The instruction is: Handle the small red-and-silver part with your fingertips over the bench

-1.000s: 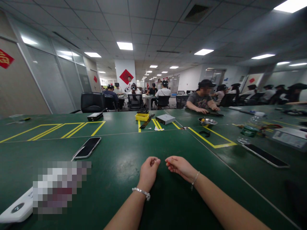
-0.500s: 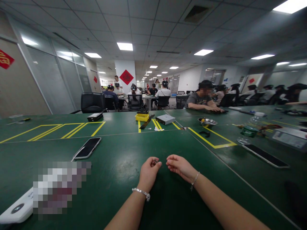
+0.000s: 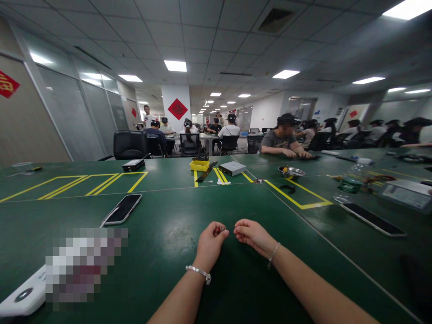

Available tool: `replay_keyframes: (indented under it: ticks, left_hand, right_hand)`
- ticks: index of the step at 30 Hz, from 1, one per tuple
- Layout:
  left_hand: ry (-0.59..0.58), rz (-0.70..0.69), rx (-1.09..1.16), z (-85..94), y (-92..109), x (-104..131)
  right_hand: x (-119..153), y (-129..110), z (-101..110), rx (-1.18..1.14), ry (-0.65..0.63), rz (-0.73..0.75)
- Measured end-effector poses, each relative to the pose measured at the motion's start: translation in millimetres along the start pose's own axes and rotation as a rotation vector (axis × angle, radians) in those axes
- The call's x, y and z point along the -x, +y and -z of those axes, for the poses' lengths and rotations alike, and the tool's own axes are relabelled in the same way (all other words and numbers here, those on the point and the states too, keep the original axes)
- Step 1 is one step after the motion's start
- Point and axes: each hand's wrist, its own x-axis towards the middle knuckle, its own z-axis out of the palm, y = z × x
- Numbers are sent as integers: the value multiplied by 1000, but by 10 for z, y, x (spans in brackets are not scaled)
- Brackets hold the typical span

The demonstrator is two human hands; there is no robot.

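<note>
Both hands are over the near middle of the green table (image 3: 162,288), a small gap between them. My left hand (image 3: 212,243) is closed, thumb against curled fingers, and a tiny shiny piece (image 3: 222,228) shows at the fingertips, too small to name. Facing it, my right hand (image 3: 253,235) has its thumb and fingertips pinched together. Whatever is in that pinch, if anything, is hidden. A bracelet circles each wrist.
A phone (image 3: 123,209) and a partly blurred white object (image 3: 23,294) lie left. Ahead are a yellow box (image 3: 200,165), a grey metal box (image 3: 232,168) and a metal bowl (image 3: 292,172). Rightward are a bottle (image 3: 351,182) and another phone (image 3: 373,219). A person (image 3: 283,139) sits across.
My hands have barely moved; the left fingers have shifted slightly around the tiny piece. The person across has moved a hand, and a standing person in the background has moved left.
</note>
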Motion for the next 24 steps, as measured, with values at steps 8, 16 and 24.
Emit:
replay_keyframes:
  ticks: [8,16,24]
  left_hand:
    - [-26,30,19,10,73,38]
    - [-38,42,89,14,68,18]
    - [3,27,39,25,47,7]
  right_hand:
    - [17,-9,3,16,-17,-17]
    - [17,-8,7,21,-10,-34]
    - [41,-75,-43,74,70,-4]
